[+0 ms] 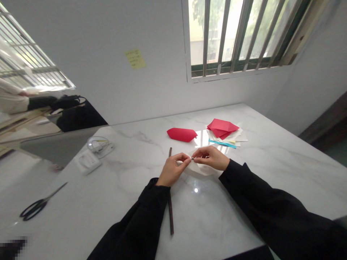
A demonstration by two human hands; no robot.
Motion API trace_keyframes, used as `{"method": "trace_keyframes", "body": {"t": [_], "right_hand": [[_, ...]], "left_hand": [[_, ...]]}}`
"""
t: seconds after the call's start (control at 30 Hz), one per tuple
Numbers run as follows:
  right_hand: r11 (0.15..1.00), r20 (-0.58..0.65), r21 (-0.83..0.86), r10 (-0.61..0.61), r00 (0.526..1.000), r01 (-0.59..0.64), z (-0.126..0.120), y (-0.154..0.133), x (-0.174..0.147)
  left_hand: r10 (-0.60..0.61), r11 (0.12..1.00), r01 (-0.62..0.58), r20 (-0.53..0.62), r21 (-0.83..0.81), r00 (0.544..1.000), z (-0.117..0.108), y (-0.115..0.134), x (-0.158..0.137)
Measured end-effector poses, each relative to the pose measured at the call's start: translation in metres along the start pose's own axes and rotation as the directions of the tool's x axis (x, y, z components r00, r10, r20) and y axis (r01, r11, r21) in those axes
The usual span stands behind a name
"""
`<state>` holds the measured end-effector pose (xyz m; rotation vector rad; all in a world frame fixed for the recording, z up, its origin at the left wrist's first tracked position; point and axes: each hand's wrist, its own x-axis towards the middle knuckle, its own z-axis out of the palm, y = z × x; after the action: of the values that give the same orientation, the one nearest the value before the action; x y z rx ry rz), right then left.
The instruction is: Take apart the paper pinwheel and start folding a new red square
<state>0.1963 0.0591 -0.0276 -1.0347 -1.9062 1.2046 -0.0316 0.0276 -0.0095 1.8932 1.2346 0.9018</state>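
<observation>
My left hand (175,168) and my right hand (213,157) meet in front of me, each closed in a pinch. A tiny dark piece (192,159) shows where their fingertips come together; its kind is too small to make out. Off-white paper (204,170) lies behind and below the fingers, partly covered by them. Whether either hand also grips the paper, I cannot tell. Under my left wrist runs a thin dark brown stick (171,213), its middle hidden. Just beyond the hands is a red folded paper shape (181,134) with pointed ends.
Folded red paper (222,127) tops a pile with white and blue sheets (223,143). Black-handled scissors (40,206), a white box (87,161) and a coiled cable (101,146) lie left on the marble-patterned table (127,202). A mirror-like panel (51,108) stands at left.
</observation>
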Motion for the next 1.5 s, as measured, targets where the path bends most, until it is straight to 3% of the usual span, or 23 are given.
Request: {"method": "trace_keyframes", "body": {"t": [0.37,0.83,1.07,1.3,1.5], "right_hand": [[0.999,0.049,-0.040,-0.022,0.999,0.024,-0.002,-0.004,-0.002],[0.998,0.010,-0.059,-0.037,0.999,0.037,-0.001,-0.005,-0.004],[0.959,-0.112,-0.180,-0.243,0.964,0.221,0.001,-0.006,-0.005],[0.869,-0.054,-0.354,-0.387,0.920,0.345,0.002,-0.010,-0.007],[0.827,-0.027,-0.356,-0.476,0.879,0.436,0.002,-0.010,-0.007]], "left_hand": [[-0.011,1.000,0.011,0.007,-0.026,1.000,0.000,0.003,0.000],[-0.009,1.000,0.009,0.006,-0.029,1.000,0.001,0.004,0.001],[-0.001,1.000,0.001,0.001,0.013,1.000,0.001,0.004,0.000],[-0.016,1.000,0.015,0.021,0.008,1.000,0.005,0.004,0.000],[-0.030,0.998,0.033,0.059,-0.054,0.998,0.007,0.000,0.000]]}}
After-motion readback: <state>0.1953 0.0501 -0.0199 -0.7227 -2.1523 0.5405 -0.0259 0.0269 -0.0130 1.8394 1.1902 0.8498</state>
